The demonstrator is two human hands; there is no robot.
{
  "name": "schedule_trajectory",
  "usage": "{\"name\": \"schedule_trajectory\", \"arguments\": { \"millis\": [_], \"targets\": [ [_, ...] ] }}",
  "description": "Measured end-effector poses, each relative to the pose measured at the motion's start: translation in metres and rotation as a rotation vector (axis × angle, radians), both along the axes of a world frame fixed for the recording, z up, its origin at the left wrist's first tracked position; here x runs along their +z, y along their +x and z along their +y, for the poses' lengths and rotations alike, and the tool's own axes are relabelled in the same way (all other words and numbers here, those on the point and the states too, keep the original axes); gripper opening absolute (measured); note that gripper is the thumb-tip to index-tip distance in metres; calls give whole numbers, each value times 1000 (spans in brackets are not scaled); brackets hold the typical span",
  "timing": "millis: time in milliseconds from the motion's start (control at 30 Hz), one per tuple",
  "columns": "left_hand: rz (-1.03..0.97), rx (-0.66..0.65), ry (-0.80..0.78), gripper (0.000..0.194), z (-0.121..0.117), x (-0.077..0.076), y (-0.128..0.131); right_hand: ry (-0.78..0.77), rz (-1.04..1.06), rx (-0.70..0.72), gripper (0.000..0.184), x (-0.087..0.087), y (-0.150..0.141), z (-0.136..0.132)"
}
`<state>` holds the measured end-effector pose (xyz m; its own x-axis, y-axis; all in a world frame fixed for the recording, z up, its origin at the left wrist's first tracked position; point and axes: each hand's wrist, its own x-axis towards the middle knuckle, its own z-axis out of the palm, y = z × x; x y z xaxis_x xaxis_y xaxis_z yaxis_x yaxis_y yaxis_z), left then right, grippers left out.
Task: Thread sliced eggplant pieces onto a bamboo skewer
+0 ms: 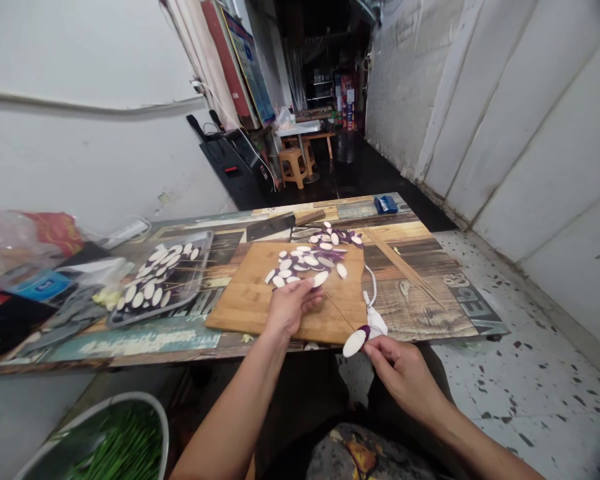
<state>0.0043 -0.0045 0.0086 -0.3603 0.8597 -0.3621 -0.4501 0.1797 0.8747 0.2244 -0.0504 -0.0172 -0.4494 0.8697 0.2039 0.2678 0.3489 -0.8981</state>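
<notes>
My left hand (291,308) is over the wooden cutting board (245,293), its thumb and fingers closed on an oval, white-fleshed eggplant slice (321,279). At the board's near edge my right hand (405,373) pinches a thin skewer (339,309) next to an eggplant slice (355,343) threaded on it. The skewer's far end points toward my left hand. Loose purple-skinned eggplant slices (305,259) are heaped on the board's far side. On the left, a clear tray (207,257) holds several skewers loaded with slices.
A cleaver (271,227) lies behind the board. Bare skewers (405,267) rest to its right, and a small blue box (385,204) sits at the far corner. Plastic bags (40,267) crowd the table's left end. Below is a metal bowl (164,417) of green vegetables.
</notes>
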Motion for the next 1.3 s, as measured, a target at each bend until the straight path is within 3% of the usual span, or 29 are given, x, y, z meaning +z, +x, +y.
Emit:
{"name": "schedule_trajectory", "arguments": {
  "millis": [1300],
  "targets": [
    [-38, 34, 15, 7, 0, 0, -2, 11, -21, 1, 27, -2, -10, 3]
  ]
}}
